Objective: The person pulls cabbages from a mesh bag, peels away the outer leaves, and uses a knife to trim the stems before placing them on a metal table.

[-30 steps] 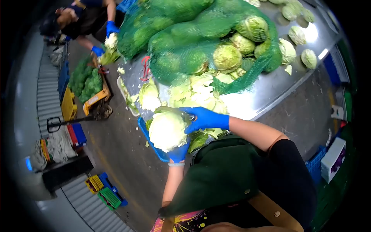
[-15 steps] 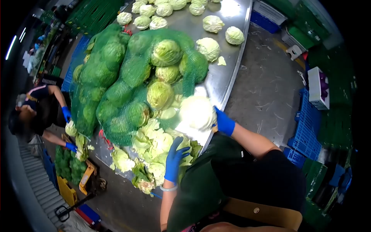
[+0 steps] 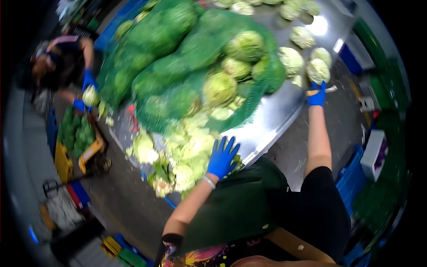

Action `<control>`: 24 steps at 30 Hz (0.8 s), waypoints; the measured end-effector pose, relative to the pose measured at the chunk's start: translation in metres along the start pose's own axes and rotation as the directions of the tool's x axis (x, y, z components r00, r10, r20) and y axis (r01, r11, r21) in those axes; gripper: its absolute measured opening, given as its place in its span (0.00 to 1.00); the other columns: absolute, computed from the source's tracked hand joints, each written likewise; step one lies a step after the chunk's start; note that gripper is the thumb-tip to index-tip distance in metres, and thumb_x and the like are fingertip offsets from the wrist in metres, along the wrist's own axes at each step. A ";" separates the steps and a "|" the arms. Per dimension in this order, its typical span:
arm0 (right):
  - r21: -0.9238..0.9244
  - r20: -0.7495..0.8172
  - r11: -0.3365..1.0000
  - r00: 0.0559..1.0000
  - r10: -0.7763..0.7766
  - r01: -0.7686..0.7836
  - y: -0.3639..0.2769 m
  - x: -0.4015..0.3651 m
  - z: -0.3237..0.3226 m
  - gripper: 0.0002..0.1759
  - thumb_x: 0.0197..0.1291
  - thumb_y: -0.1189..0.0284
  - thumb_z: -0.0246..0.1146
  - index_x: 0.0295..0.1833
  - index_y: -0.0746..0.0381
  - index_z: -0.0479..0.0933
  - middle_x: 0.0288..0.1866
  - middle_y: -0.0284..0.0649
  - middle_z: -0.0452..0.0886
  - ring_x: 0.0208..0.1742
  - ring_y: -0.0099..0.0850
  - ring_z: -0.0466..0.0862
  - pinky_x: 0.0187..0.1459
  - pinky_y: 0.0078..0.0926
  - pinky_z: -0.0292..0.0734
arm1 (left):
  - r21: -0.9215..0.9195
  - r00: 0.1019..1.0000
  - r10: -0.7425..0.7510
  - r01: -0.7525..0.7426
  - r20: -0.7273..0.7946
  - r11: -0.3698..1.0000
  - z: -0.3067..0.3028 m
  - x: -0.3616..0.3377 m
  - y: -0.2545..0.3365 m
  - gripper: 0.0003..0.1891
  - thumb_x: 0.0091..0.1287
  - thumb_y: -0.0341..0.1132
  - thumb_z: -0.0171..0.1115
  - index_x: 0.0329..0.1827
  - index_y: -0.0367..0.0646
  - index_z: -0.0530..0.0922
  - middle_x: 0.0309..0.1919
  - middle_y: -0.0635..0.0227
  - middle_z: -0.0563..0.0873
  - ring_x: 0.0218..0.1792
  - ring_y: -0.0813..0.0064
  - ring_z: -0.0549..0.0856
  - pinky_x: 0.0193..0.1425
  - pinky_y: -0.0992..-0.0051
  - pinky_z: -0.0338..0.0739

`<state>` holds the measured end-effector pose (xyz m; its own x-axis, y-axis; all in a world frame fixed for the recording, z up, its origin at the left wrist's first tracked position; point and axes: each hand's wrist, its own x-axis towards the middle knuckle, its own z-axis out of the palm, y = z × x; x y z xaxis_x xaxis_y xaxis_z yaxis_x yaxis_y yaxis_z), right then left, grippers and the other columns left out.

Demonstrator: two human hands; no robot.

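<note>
Left hand splayed, right hand touching cabbage

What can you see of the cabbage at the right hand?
The cabbage is a roundish, pale green-white head with closely wrapped leaves, looking whole and slightly blurred. It sits by the edge of the metal table, on the picture's right. The blue-gloved right hand reaches its near side, fingertips apparently touching it. Another pale head lies just behind; whether they touch is unclear. Its underside is hidden.
</note>
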<state>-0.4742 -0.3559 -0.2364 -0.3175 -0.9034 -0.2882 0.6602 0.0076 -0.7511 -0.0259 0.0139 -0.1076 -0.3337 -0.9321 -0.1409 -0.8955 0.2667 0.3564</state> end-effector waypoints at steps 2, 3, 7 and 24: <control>0.002 0.076 0.983 0.980 0.183 -0.184 -0.008 0.012 0.011 0.19 0.75 0.64 0.48 0.63 0.56 0.76 0.18 0.31 0.66 0.12 0.21 0.55 0.19 0.28 0.54 | 0.018 0.978 -0.208 0.208 -0.015 0.978 0.014 -0.012 -0.017 0.44 0.55 0.55 0.71 0.77 0.63 0.64 0.80 0.62 0.58 0.78 0.41 0.54 0.77 0.37 0.45; -0.154 0.189 0.984 0.975 0.119 -0.090 -0.010 -0.013 0.035 0.17 0.75 0.64 0.50 0.59 0.57 0.79 0.14 0.25 0.52 0.11 0.20 0.53 0.17 0.27 0.52 | 0.025 0.960 -0.277 0.278 -0.041 0.960 0.013 -0.021 -0.021 0.44 0.54 0.57 0.71 0.77 0.67 0.64 0.80 0.64 0.57 0.78 0.38 0.53 0.76 0.33 0.43; -0.406 0.110 0.913 0.990 0.092 -0.040 -0.008 -0.096 0.126 0.17 0.70 0.73 0.54 0.59 0.58 0.82 0.15 0.24 0.52 0.11 0.16 0.51 0.13 0.21 0.43 | 0.008 0.859 -0.498 0.502 -0.118 0.865 0.026 -0.063 -0.047 0.44 0.53 0.62 0.70 0.76 0.73 0.64 0.79 0.68 0.61 0.76 0.33 0.53 0.72 0.25 0.39; -0.565 0.821 0.393 0.538 0.188 0.725 0.133 -0.217 0.281 0.31 0.54 0.77 0.62 0.68 0.58 0.74 0.61 0.44 0.79 0.55 0.36 0.82 0.53 0.29 0.76 | 0.199 0.558 -0.807 0.828 -0.192 0.525 -0.006 -0.265 -0.156 0.36 0.55 0.47 0.69 0.72 0.62 0.72 0.72 0.61 0.70 0.75 0.40 0.58 0.77 0.35 0.40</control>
<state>-0.1266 -0.2796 -0.1067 0.5125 -0.8371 0.1913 -0.3560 -0.4099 -0.8398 0.2034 0.2178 -0.1204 0.5934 -0.7824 -0.1892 -0.8047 -0.5827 -0.1139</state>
